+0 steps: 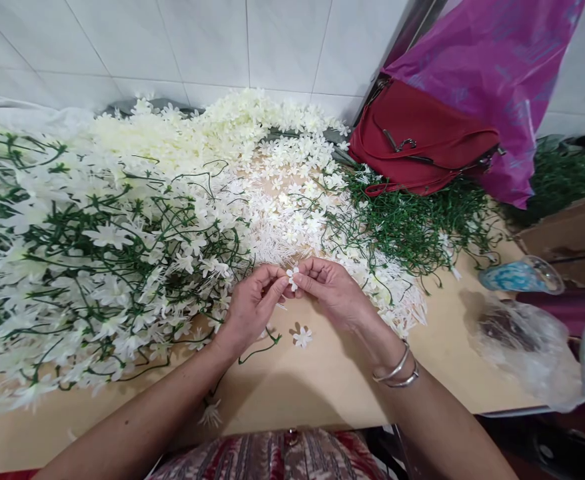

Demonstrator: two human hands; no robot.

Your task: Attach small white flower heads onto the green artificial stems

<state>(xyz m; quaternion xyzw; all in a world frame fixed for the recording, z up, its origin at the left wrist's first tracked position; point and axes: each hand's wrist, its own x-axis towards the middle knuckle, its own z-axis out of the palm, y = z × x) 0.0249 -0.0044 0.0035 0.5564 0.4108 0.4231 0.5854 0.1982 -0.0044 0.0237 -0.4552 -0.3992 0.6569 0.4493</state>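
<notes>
My left hand (258, 300) and my right hand (330, 290) meet over the near middle of the table. Both pinch a small white artificial flower (292, 279) between thumb and fingertips. Just below them a loose white blossom (302, 337) lies on the wood, with a green stem (261, 350) to its left. Beyond my fingers spread thin white stamen strands (272, 243) and loose white petals (292, 217). A big heap of white flowers on green stems (107, 260) fills the left side, close to my left wrist.
Cream blossoms (182, 137) are piled against the tiled wall. Green stems (412, 223) lie at right, below a red handbag (422, 137) and purple plastic bag (502, 73). A blue-and-white cup (520, 275) lies near a clear plastic bag (527, 353) at the table's right edge.
</notes>
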